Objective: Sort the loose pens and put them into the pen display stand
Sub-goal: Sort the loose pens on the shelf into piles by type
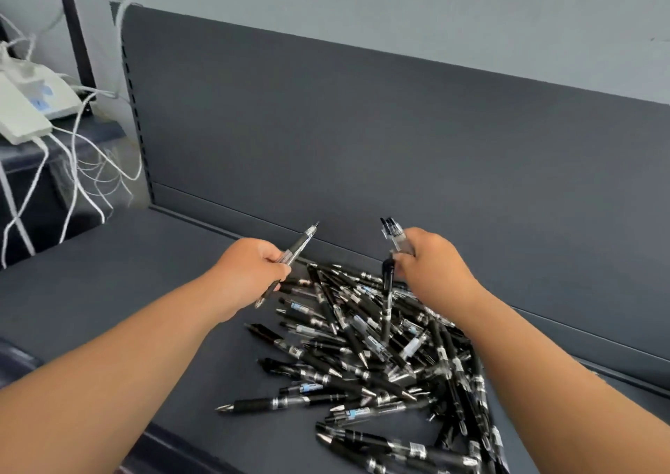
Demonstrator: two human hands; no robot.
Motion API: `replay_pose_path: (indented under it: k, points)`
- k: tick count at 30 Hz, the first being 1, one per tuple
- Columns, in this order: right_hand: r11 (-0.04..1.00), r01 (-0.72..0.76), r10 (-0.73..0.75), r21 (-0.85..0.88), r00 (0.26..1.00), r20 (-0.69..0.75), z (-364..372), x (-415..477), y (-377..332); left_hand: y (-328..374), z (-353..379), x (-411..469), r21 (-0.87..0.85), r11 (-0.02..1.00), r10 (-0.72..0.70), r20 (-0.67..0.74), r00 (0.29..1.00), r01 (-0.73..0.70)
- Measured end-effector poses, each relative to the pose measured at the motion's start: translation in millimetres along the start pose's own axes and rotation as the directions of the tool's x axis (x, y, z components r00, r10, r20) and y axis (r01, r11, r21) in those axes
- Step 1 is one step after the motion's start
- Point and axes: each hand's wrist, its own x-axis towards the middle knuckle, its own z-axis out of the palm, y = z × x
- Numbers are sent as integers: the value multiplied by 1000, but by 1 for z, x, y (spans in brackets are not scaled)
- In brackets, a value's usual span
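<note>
A heap of several loose black pens (380,357) lies on the dark grey shelf (145,285), spreading toward the lower right. My left hand (250,272) grips one black pen (299,247) that points up and to the right. My right hand (431,261) holds a small bunch of pens (393,236) with their ends sticking up past my fingers; one more pen (387,299) hangs down from that hand over the heap. Both hands hover just above the far end of the heap. No pen display stand is in view.
The shelf's upright back panel (362,129) rises right behind the heap. At the far left, white devices (25,104) and tangled white cables (83,169) sit on a separate dark surface. The shelf's front edge (174,444) runs along the lower left.
</note>
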Motion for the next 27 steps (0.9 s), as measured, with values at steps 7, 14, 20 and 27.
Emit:
replay_pose_path:
  k: [7,14,20,27]
  points:
    - [986,2,-24,169,991,131,54,47,-117,-38,-78,23,-35,995,-94,-128,987,90]
    - [605,-546,219,579,814,538,137,77,-189,-91,-132,59,9,973,-225,-177,958,230]
    - [518,-670,274,532,719,639,191,92,-232,-121,-156,88,240,918,-277,-182,944,315]
    - [574,-593,263,565,787,559,205,101,-253,-142,-166,110,172,938,-282,-132,950,302]
